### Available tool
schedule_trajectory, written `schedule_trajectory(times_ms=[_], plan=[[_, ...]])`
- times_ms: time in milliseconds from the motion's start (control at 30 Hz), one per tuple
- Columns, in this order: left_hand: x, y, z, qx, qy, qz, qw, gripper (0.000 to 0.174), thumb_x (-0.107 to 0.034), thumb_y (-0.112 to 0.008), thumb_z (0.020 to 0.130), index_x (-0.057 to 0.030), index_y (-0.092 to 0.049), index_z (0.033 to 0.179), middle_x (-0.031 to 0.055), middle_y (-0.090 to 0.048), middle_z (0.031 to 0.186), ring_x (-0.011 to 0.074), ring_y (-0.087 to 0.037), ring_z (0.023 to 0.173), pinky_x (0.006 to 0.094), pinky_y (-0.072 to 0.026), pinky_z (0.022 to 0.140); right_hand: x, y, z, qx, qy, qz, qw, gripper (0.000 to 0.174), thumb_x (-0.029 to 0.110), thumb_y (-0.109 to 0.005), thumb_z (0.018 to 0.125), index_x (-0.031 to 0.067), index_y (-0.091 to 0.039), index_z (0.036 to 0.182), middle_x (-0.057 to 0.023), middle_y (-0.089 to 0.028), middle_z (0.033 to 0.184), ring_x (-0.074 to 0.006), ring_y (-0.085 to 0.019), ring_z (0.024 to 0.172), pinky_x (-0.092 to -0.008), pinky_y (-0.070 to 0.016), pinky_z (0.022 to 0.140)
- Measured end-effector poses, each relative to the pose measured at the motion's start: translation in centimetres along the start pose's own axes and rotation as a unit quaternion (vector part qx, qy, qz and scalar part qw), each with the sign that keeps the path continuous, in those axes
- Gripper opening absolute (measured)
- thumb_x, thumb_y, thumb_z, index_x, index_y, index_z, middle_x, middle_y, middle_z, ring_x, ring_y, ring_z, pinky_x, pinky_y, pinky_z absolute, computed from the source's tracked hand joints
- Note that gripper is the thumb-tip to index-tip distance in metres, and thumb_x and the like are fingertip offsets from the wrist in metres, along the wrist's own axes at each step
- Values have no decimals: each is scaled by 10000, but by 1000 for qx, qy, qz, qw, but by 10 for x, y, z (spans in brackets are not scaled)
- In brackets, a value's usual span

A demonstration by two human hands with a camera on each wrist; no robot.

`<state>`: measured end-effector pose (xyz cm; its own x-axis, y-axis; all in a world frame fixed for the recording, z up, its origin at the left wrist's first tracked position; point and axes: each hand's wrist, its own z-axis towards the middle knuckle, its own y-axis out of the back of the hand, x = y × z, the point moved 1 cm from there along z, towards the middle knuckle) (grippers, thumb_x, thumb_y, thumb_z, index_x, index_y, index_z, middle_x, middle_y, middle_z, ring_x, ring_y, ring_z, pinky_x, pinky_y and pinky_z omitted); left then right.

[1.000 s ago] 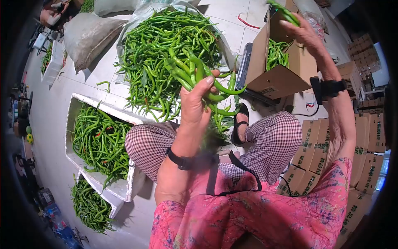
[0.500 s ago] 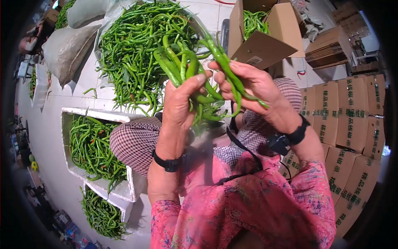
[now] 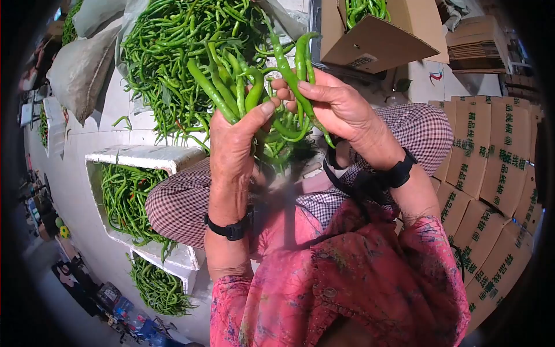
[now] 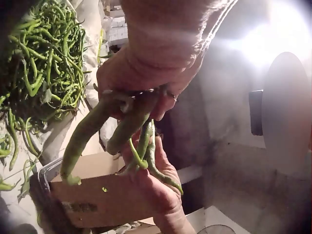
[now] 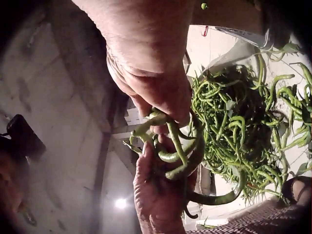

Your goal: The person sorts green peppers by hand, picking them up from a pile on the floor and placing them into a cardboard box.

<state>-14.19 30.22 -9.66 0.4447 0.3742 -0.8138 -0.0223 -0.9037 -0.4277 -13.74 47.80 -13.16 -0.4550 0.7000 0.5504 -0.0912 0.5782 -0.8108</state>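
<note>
Both hands are close together over the lap in the head view. My left hand [image 3: 236, 141] grips a bunch of long green chili peppers [image 3: 209, 89], their ends fanning upward past the thumb. Beside it, my right hand [image 3: 347, 110] pinches a few more green chilies [image 3: 283, 65] between thumb and fingers. Fingertips of the two hands nearly meet, and chilies from both overlap there. In the left wrist view, thick chilies [image 4: 87, 134] hang below the left hand. Curved chilies [image 5: 180, 151] cross between the hands in the right wrist view.
A large chili heap [image 3: 167, 58] lies on sheeting ahead. White foam boxes [image 3: 124, 157] of chilies stand at left, near a full sack [image 3: 87, 72]. An open cardboard box [image 3: 381, 49] holding chilies is front right. Printed cartons [image 3: 471, 144] are stacked at right.
The right hand came down from above the cardboard box, chilies in its grip, to meet the left hand. The left hand still holds its bunch. The head view has shifted.
</note>
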Motion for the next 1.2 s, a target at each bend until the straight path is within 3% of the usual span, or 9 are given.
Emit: schedule_trajectory(times_ms=[133, 267, 333, 400, 467, 500, 600, 800, 1200], plan=[[6, 14, 8, -16, -19, 60, 998, 257, -44, -701, 795, 2, -596, 1025, 1, -601, 879, 85, -554, 721, 226, -454, 668, -7, 13, -1, -41, -8, -12, 999, 427, 140, -634, 881, 3, -466, 1249, -120, -562, 1161, -182, -553, 1034, -313, -457, 887], [5, 26, 12, -19, -21, 108, 994, 238, -83, -714, 793, -7, -612, 994, -20, -565, 813, 71, -540, 713, 217, -440, 646, -13, 17, -15, -66, -101, -225, 967, 389, 210, -663, 875, 9, -520, 1176, -86, -605, 1049, -153, -593, 908, -274, -494, 761], [6, 27, 14, -24, -28, 127, 991, 227, -102, -708, 791, -3, -615, 974, -16, -571, 798, 70, -536, 688, 218, -431, 610, -19, 22, -24, -63, -176, -319, 929, 346, 227, -610, 912, -5, -547, 1161, -67, -614, 1009, -133, -585, 916, -266, -489, 771], [10, 30, 16, -29, 2, 196, 980, 218, -105, -698, 785, 3, -615, 955, -7, -581, 788, 77, -533, 652, 224, -424, 577, -21, 26, -31, -52, -144, -348, 925, 337, 230, -557, 940, -12, -557, 1175, -47, -621, 1012, -115, -576, 934, -264, -477, 815], [12, 27, 16, -21, 9, 259, 966, 215, -93, -691, 773, 8, -616, 947, 0, -594, 774, 78, -527, 627, 223, -420, 559, -25, 42, -34, -70, -123, -496, 857, 333, 268, -548, 917, 9, -590, 1123, -18, -608, 914, -88, -516, 835, -255, -429, 763], [15, 29, 17, -11, 16, 263, 965, 217, -90, -692, 771, 7, -616, 950, -1, -593, 765, 76, -525, 627, 222, -419, 560, -24, 39, -35, -81, -107, -409, 903, 373, 274, -547, 919, 3, -577, 1173, -48, -636, 970, -113, -554, 897, -268, -438, 804], [16, 24, 16, 11, 25, 250, 968, 220, -90, -696, 768, 3, -617, 951, 8, -605, 758, 76, -527, 626, 221, -420, 563, -13, 38, -34, -110, -72, -330, 935, 438, 252, -517, 949, -3, -482, 1303, -147, -607, 1193, -211, -601, 1046, -304, -475, 879], [17, 25, 15, 47, 46, 117, 991, 276, -100, -698, 763, -6, -606, 1006, 80, -678, 872, 86, -557, 645, 218, -438, 576, -2, 40, -33, -15, -64, 46, 997, 446, 159, -450, 984, -78, -359, 1351, -253, -546, 1236, -270, -604, 1066, -328, -525, 873], [16, 23, 13, 11, -8, -20, 1000, 354, -72, -694, 759, -11, -561, 1082, 100, -668, 925, 103, -563, 690, 228, -456, 611, 0, 28, -38, 30, -36, -25, 999, 487, 175, -510, 957, -64, -371, 1358, -177, -546, 1248, -209, -576, 1073, -315, -454, 947]])
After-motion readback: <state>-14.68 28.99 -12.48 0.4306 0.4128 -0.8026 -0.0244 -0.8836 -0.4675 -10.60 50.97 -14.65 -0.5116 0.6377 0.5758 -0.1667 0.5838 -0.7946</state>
